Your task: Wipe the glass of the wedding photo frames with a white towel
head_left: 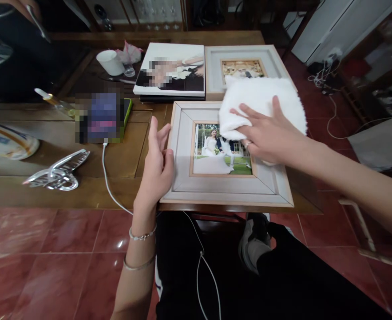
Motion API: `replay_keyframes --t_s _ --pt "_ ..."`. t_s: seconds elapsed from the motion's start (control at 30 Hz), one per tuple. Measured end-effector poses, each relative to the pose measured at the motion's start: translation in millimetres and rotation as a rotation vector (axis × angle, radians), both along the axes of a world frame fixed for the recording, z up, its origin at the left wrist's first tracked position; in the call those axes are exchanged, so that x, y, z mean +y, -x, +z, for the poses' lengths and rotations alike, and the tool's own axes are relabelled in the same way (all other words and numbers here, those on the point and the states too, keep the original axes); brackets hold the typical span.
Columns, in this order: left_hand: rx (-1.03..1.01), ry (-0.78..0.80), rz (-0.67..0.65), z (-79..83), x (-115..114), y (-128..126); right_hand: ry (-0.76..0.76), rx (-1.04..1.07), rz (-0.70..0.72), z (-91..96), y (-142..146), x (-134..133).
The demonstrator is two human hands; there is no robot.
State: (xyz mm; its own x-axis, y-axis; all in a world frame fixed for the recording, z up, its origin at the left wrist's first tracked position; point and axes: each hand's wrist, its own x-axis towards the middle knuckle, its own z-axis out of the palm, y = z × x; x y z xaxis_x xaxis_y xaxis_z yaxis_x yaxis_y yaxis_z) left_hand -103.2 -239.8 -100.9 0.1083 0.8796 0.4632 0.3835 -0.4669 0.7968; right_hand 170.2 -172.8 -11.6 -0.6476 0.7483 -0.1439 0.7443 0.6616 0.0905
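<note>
Tbl [72, 194] has frame [222, 183] at nr edge, L fingers [153, 135] part-spread by side, R fingers [253, 112] spread on cloth [265, 91].

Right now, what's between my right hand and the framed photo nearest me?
A white cloth: in the head view, your right hand is on top of it, and it covers the framed photo's upper right part.

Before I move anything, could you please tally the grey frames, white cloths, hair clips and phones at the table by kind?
Near frame and far frame: 2 frames
Cloth: 1
Hair clip: 1
Phone: 1
Total: 5
</note>
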Motion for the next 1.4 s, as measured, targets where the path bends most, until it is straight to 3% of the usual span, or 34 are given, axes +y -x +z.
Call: replay_keyframes --t_s 0.17,0.43,0.53,0.67,0.8,0.97,1.07,1.23,1.4 --pt "0.039 0.021 0.007 0.7 -1 2 -0.057 -0.014 -0.046 3.5 -27 -25" --pt "0.164 0.023 0.011 7.6 -3 3 0.093 0.147 0.147 0.7 -2 -109" --pt "0.189 0.001 -0.004 10.3 -4 2 0.148 0.174 0.184 3.2 9 -124" --pt "0.221 -0.021 -0.048 13.6 -3 3 0.186 0.203 0.210 0.4 24 -114" --pt "0.242 -0.033 -0.055 15.2 -3 3 0.175 0.162 0.195 -7.1 33 -78" --pt "0.263 -0.022 -0.059 16.8 -3 2 0.061 0.142 0.035 -14.9 42 -20" --pt "0.276 -0.013 -0.073 17.9 -2 2 0.044 0.159 -0.022 -18.7 54 -3" --pt "0.260 0.022 -0.077 19.1 -1 3 0.055 0.214 0.104 -15.8 72 -27" --pt "0.229 0.033 -0.053 20.6 -2 2 0.233 0.121 0.282 2.0 68 -75"
